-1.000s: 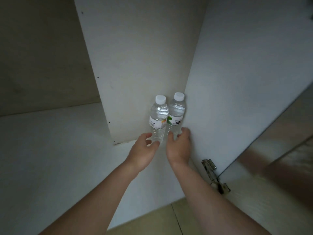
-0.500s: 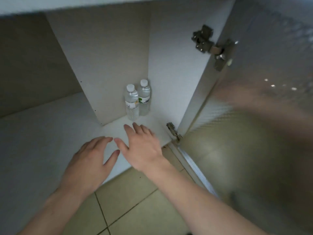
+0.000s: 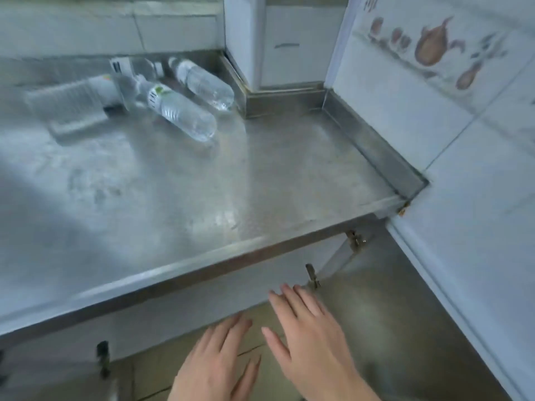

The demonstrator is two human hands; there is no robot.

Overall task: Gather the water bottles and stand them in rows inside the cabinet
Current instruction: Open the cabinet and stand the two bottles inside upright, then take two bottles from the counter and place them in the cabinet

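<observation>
Water bottles: two clear ones lie on their sides at the far left of the steel bench (image 3: 260, 183), none in hand. Our left hand (image 3: 215, 363) and right hand (image 3: 314, 342) hover side by side below the bench's front edge, fingers straight and slightly spread, holding nothing, well apart from the stock.

Handling, as we judge it: reach up and across the bench, take one bottle per hand around the middle of the body, turn each upright before lowering, and mind the bench lip and the open cabinet door's hinge (image 3: 312, 274) on the way down.

Nearer bottle (image 3: 181, 111): white label with green mark, ribbed body, cap pointing away-left, full or nearly so. Farther bottle (image 3: 204, 82): plainer, against the back upstand, just beside the first. Further blurred clear packaging (image 3: 72, 102) to their left; we cannot tell its contents.
</observation>
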